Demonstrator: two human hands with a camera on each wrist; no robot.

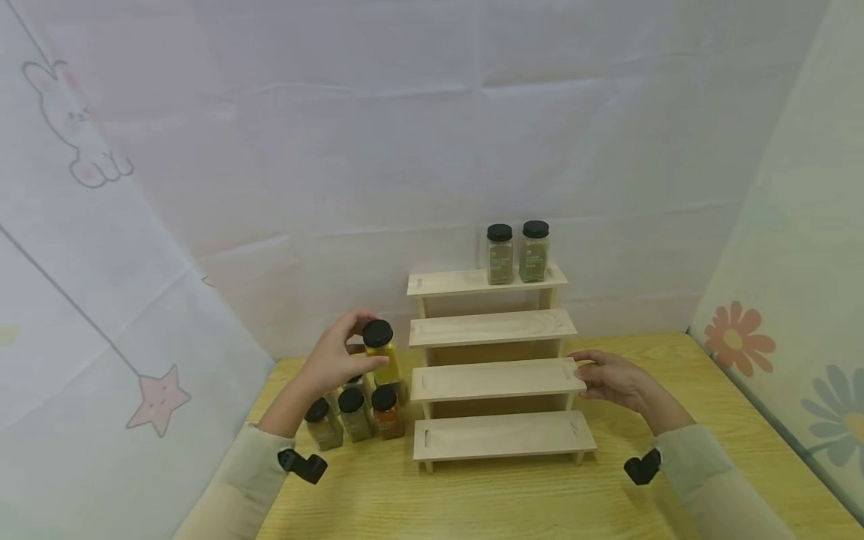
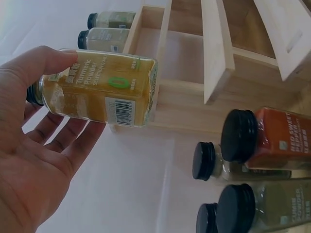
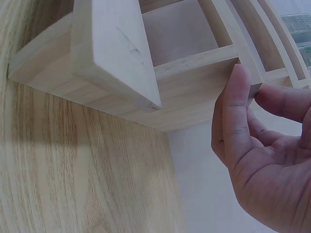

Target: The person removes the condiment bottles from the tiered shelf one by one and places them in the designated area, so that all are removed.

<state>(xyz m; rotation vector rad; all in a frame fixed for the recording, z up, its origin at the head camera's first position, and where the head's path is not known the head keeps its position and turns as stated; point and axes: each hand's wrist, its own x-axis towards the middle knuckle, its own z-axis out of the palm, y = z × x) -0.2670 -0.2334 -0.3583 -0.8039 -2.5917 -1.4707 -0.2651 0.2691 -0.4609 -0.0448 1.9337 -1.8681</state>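
My left hand (image 1: 344, 354) grips a yellow turmeric jar (image 1: 379, 351) with a black lid, lifted above a cluster of jars beside the rack. In the left wrist view, thumb and fingers wrap the jar (image 2: 99, 87) near its lid end. A four-step wooden rack (image 1: 496, 379) stands mid-table. My right hand (image 1: 607, 379) pinches the right end of the second step from the bottom; the thumb (image 3: 235, 102) presses on the step's end face of the rack (image 3: 116, 58).
Two green-filled jars (image 1: 499, 253) (image 1: 535, 250) stand on the top step at the right. Several black-lidded jars (image 1: 354, 414) sit on the table left of the rack, one orange-red (image 2: 279, 138). White cloth walls enclose the yellow wooden table (image 1: 472, 495).
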